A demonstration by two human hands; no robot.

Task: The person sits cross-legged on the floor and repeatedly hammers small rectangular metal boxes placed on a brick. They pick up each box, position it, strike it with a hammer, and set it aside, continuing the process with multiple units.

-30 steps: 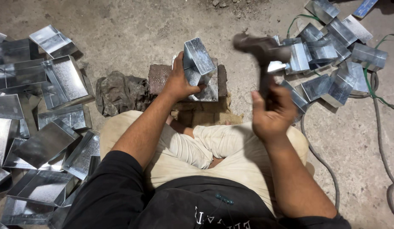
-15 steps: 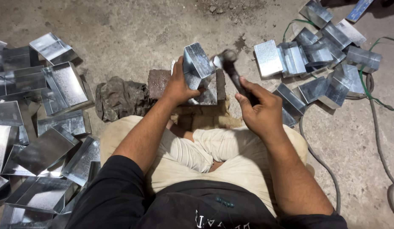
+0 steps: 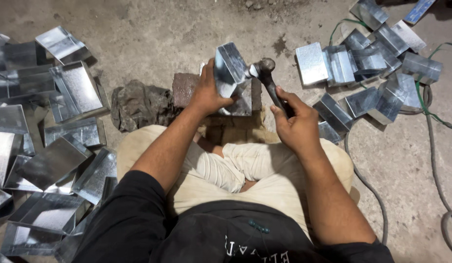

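Two hands work over the brick (image 3: pixel 187 88): the left hand (image 3: pixel 209 95) clamps a folded metal box (image 3: pixel 229 68) just above it. Beside it, the right hand (image 3: pixel 296 124) is wrapped tight around a hammer (image 3: pixel 268 78), whose head touches the box.

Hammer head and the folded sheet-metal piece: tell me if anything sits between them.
Nothing visible does. The hammer in the right hand has its head right at the side of the folded sheet-metal piece, which the left hand grips lower down, its fingers clear of that spot.
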